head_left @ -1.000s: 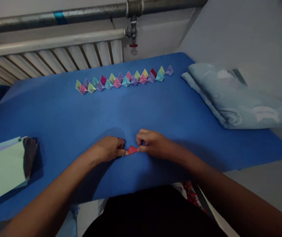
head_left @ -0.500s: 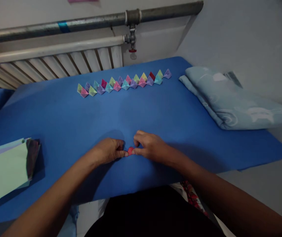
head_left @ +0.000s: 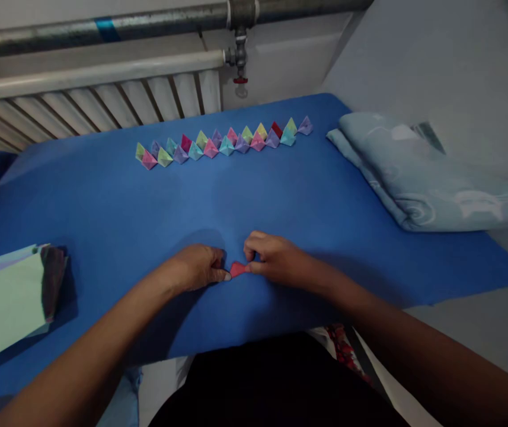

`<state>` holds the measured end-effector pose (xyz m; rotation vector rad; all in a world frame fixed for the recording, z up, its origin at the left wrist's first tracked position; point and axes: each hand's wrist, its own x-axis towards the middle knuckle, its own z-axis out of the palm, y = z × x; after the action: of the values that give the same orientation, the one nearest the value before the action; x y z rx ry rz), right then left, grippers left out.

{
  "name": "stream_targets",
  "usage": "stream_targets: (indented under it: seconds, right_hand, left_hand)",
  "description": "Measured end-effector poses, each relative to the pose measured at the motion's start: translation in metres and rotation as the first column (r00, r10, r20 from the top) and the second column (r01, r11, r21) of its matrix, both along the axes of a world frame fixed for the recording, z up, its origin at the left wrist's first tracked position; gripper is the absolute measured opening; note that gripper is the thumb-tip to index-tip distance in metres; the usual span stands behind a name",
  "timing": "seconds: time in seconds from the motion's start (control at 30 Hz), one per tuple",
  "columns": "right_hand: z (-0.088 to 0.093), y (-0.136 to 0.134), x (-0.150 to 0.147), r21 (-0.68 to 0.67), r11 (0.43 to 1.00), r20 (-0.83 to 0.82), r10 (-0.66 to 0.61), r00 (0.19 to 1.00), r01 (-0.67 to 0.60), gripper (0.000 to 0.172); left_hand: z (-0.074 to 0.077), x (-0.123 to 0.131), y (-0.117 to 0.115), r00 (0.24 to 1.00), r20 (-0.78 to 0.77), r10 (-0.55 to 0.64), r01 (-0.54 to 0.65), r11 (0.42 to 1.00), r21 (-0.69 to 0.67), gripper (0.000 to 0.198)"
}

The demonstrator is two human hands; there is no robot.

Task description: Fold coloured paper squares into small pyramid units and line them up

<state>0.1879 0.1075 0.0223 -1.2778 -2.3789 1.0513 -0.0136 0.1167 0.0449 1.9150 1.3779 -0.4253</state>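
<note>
A small folded piece of red paper (head_left: 237, 269) lies low over the blue surface, between my two hands. My left hand (head_left: 197, 267) pinches its left edge with thumb and fingers, the thumb tip at the paper's lower left corner. From the other side, my right hand (head_left: 272, 256) grips the narrow right end between thumb and curled forefinger. Part of the paper is covered by the fingers on both sides. Farther back stands a double row of folded paper boats (head_left: 211, 148) in pink, purple, green, blue, yellow and red.
A stack of coloured paper sheets (head_left: 7, 302) lies at the left. To the right rests a folded light-blue blanket (head_left: 431, 178) by the wall. Behind the blue-covered surface (head_left: 254, 207) run a white radiator (head_left: 120, 104), a metal pipe (head_left: 165, 24) and a red-handled valve (head_left: 240, 80).
My right hand has shifted slightly right, away from the left one, and more of the red paper shows between them. The camera view has tilted down a little.
</note>
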Motion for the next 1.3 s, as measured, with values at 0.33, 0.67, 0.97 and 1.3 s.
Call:
stream_targets:
  seconds: [0.33,0.67,0.97,1.3]
  right_hand:
    - [-0.001,0.001,-0.003,0.013,1.0,0.083,0.012,0.997,-0.013,0.008]
    - [0.001,-0.008,-0.006,0.076,0.997,0.059,-0.014,0.998,0.009,0.004]
    - [-0.018,-0.037,0.001,0.051,0.976,-0.272,-0.189,0.944,0.21,0.017]
    - [-0.022,-0.043,-0.004,0.142,0.969,-0.256,-0.162,0.953,0.203,0.01]
  left_hand:
    - [0.002,-0.002,-0.006,0.992,0.082,0.098,-0.097,0.995,-0.016,0.027]
    - [0.006,0.019,-0.012,0.995,-0.005,0.095,-0.094,0.992,0.086,0.026]
    - [-0.018,-0.015,-0.06,0.859,0.447,0.251,-0.356,0.92,0.167,0.029]
    - [-0.033,0.0,-0.076,0.694,0.678,0.241,-0.541,0.796,0.272,0.013]
